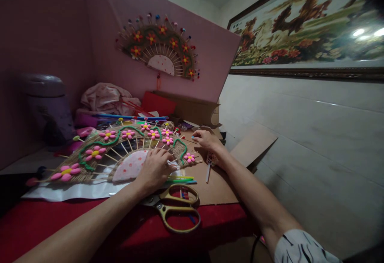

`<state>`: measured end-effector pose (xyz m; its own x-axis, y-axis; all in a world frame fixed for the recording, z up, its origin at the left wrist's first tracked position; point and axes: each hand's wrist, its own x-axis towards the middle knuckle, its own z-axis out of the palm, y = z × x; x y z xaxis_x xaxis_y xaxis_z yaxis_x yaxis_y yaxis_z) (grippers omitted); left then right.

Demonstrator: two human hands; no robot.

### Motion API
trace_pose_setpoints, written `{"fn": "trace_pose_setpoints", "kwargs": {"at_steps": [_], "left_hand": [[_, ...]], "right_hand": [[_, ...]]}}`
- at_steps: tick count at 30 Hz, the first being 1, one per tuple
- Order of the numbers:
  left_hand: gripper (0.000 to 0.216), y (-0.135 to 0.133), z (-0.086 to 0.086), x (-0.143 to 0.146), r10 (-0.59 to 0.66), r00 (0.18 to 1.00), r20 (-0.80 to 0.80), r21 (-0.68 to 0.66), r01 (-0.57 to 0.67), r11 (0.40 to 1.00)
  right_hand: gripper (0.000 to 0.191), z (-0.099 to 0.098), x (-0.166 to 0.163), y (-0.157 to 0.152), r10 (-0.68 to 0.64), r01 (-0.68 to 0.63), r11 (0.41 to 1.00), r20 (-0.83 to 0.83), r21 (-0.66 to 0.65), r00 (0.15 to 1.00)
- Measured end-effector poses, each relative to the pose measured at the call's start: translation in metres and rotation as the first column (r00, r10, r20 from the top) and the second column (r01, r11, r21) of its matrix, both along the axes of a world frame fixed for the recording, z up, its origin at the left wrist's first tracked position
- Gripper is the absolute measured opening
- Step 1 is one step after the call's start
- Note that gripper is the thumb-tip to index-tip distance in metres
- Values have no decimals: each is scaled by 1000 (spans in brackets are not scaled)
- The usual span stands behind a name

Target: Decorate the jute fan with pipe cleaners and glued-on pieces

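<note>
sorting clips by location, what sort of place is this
Probably a home craft corner: a framed horse picture hangs on the pale wall, while the red-covered table bears gold-handled scissors and a flower-trimmed fan.

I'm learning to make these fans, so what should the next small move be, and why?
Probably bring the small blue ball at the right hand's fingers to a nearby bare stick tip, with the left hand kept resting on the fan. Several outer sticks already carry coloured balls, while those beside the lower right pink flower look bare.
</note>
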<state>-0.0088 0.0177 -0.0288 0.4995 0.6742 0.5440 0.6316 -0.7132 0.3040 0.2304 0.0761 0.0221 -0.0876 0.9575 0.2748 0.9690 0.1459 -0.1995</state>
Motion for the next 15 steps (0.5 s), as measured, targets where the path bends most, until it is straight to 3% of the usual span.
{"fn": "trace_pose_setpoints", "kwargs": {"at_steps": [15], "left_hand": [[12,-1,1,0,-21,998,-51,-17,20,1000]], "right_hand": [[19,-9,9,-9,25,-24,1000,76,-19,997]]}}
